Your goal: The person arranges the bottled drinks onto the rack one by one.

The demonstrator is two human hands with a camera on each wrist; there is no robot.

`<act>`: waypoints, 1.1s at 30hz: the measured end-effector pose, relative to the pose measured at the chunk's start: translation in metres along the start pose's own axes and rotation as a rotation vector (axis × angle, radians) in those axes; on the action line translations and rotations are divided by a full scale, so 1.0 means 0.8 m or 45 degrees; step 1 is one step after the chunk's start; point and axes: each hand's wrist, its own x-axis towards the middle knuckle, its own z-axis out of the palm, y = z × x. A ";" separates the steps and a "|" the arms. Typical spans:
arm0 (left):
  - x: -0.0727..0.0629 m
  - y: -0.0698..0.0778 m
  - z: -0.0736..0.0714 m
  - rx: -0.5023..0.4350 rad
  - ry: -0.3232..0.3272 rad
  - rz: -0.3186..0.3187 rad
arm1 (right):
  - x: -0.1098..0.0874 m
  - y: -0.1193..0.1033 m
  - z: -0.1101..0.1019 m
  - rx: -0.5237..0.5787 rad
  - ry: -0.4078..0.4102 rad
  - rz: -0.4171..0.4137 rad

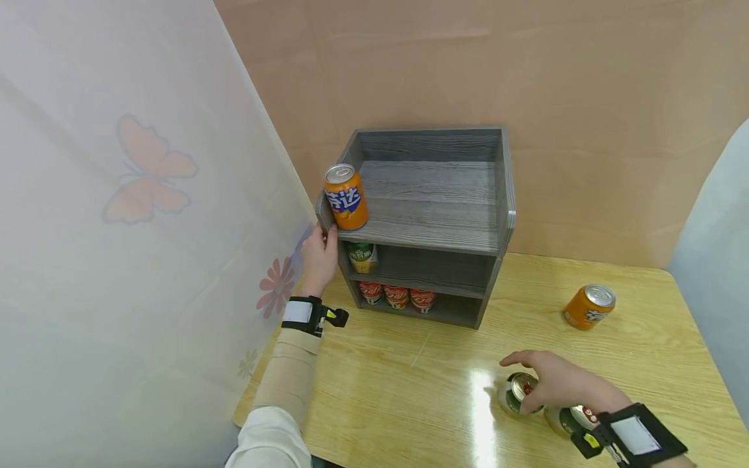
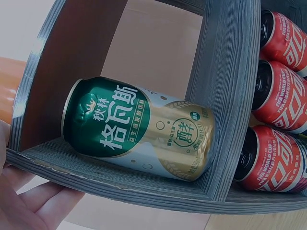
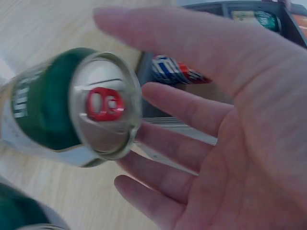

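Note:
At the left side panel of a grey wooden shelf (image 1: 433, 242), my left hand (image 1: 320, 260) grips the edge, thumb at the front and fingers outside. Just above it, an orange soda can (image 1: 346, 198) stands on the top board. A green and gold drink can (image 2: 139, 129) sits in the middle compartment. My right hand (image 1: 558, 380) is spread over another green and gold can (image 1: 515, 394) on the table, thumb and fingers apart around its top. In the right wrist view, that can's lid with a red tab (image 3: 105, 105) faces the palm; whether fingertips touch it I cannot tell.
Red cola cans (image 1: 396, 297) stand in a row in the bottom compartment. Another green can (image 1: 570, 419) stands beneath my right wrist. Farther back on the wooden table (image 1: 409, 390) is a second orange can (image 1: 590, 307). A white curtain (image 1: 175, 292) hangs along the left.

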 end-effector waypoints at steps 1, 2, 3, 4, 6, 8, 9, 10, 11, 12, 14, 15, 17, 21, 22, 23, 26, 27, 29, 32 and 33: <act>0.000 0.000 0.000 0.000 0.001 0.002 | 0.000 0.001 0.002 -0.005 -0.010 0.019; 0.000 0.000 0.000 0.000 0.000 0.003 | 0.000 0.002 0.004 -0.020 -0.013 0.038; 0.000 0.000 0.000 0.002 -0.001 0.006 | 0.000 0.002 0.007 -0.029 -0.013 0.056; 0.000 -0.001 0.001 0.002 -0.002 0.008 | 0.000 0.004 0.008 -0.030 -0.016 0.062; 0.000 0.000 0.001 0.002 -0.003 0.011 | 0.001 0.006 0.013 -0.053 -0.019 0.075; 0.001 0.000 0.001 0.003 -0.005 0.016 | 0.002 0.009 0.016 -0.067 -0.012 0.091; 0.001 0.000 0.001 0.003 -0.007 0.017 | 0.002 0.010 0.018 -0.066 -0.010 0.097; 0.001 0.000 0.001 0.005 -0.008 0.017 | 0.003 0.011 0.020 -0.079 -0.007 0.098; 0.001 0.000 0.001 0.004 -0.009 0.016 | 0.003 0.012 0.022 -0.096 0.000 0.103; 0.001 0.000 0.001 0.004 -0.009 0.015 | 0.004 0.013 0.024 -0.105 0.008 0.102; 0.001 0.001 0.001 0.004 -0.007 0.007 | 0.005 0.014 0.027 -0.139 0.027 0.095; 0.001 0.001 0.001 0.005 -0.005 0.003 | 0.006 0.015 0.029 -0.163 0.035 0.080; 0.000 0.001 0.001 0.004 0.000 -0.003 | 0.007 0.018 0.033 -0.210 0.058 0.051; 0.000 0.001 0.001 0.001 0.004 0.000 | 0.009 0.023 0.040 -0.243 0.091 0.014; 0.000 0.001 0.001 0.000 0.005 0.003 | 0.009 0.024 0.041 -0.234 0.098 0.018; 0.000 0.000 0.001 -0.002 0.005 0.005 | 0.009 0.024 0.042 -0.224 0.104 0.023; 0.001 0.000 0.001 -0.003 0.009 0.006 | 0.009 0.025 0.043 -0.201 0.123 0.039; 0.001 -0.001 0.001 -0.004 0.009 0.005 | 0.009 0.025 0.043 -0.193 0.127 0.041; 0.002 -0.001 0.001 -0.005 0.012 0.001 | 0.008 0.026 0.043 -0.203 0.136 0.023; 0.002 -0.001 0.001 -0.006 0.013 -0.001 | 0.007 0.027 0.042 -0.226 0.140 -0.030; 0.002 -0.001 0.001 -0.004 0.013 -0.001 | 0.007 0.028 0.041 -0.234 0.141 -0.046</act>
